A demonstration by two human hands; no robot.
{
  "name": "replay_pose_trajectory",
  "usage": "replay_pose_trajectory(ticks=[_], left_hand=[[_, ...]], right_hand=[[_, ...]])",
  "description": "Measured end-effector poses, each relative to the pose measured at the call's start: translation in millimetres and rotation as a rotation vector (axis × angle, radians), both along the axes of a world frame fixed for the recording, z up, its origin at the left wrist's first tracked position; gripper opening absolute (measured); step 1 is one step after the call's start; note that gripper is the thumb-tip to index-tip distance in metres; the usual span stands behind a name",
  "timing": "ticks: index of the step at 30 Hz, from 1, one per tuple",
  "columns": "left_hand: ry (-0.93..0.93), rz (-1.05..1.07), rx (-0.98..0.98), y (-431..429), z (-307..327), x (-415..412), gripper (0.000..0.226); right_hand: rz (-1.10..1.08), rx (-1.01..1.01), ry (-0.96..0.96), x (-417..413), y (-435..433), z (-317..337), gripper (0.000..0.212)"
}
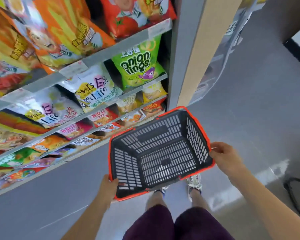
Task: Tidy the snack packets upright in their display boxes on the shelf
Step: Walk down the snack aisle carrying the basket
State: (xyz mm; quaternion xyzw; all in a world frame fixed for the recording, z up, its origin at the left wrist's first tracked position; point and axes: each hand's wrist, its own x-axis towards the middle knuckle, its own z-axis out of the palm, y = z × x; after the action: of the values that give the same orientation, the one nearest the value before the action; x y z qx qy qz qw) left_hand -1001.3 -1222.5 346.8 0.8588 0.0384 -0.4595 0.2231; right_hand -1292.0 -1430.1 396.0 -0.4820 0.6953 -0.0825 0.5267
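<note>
I hold an empty black shopping basket (194,135) with a red rim in front of me, above the floor. My left hand (109,186) grips its near left corner. My right hand (223,157) grips its right rim. To the left, grey shelves (100,57) carry snack packets: large orange packets (64,32) on top, a green onion rings packet (139,64) and white packets (93,89) below, then smaller red and yellow packets (104,116) lower down.
A grey and beige shelf end post (189,49) rises right of the packets. Grey floor (249,110) spreads to the right. A dark counter corner (294,51) is at the upper right, and a black looped frame (294,191) at the lower right. My legs and shoes show below the basket.
</note>
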Motion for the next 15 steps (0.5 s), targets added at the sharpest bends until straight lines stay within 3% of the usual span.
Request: replay_pose_trajectory(ticks=[6, 12, 15], left_hand=[[-0.131, 0.092, 0.049, -15.6, -83.5, -17.6, 0.011], [-0.126, 0.195, 0.039, -22.8, -227.1, -10.3, 0.015], [-0.140, 0.213, 0.024, -25.2, -287.7, -3.4, 0.016]], right_hand=[[0.107, 0.170, -0.015, 5.8, -47.0, -112.9, 0.022], [0.147, 0.385, -0.101, 22.2, -69.9, -238.4, 0.028], [0.161, 0.389, -0.112, 31.3, -76.0, -297.1, 0.031]])
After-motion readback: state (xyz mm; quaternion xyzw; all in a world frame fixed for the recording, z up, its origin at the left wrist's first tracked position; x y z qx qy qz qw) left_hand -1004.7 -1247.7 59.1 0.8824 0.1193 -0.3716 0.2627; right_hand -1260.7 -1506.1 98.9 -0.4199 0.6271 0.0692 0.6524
